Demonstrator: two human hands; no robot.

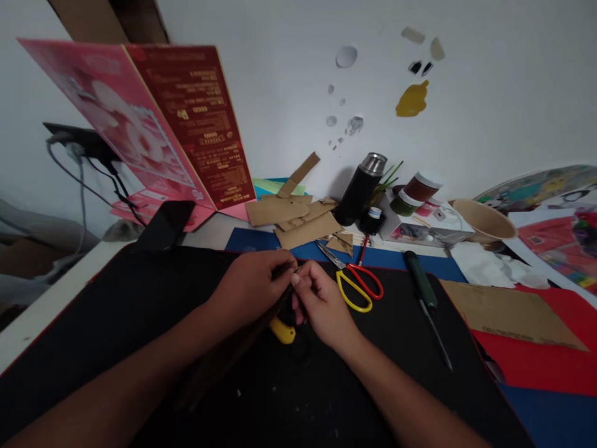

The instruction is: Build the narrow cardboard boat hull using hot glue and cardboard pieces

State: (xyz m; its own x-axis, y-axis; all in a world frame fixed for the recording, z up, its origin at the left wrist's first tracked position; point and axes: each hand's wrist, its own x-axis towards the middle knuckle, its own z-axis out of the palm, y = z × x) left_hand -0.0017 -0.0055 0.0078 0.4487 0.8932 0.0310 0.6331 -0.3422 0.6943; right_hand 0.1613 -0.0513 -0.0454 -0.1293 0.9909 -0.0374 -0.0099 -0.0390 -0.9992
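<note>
My left hand (256, 280) is closed on a brown piece of cardboard (233, 351), which slants down below my forearm in shadow. My right hand (321, 302) pinches at the cardboard's upper end, its fingertips meeting those of the left. Just how the fingers grip there is partly hidden. Beneath the hands, a yellow-handled tool (283, 331) lies on the black mat (336, 386), its other end covered. Close to the right hand are scissors (354, 286) with one red and one yellow handle, lying partly spread.
Cardboard scraps (298, 218) are piled behind the hands, beside a black thermos (359, 190). On the right lie a green-handled pointed tool (426, 298) and a flat cardboard piece (508, 314). A pink and red folder (186, 124) stands behind a phone (165, 224) at left.
</note>
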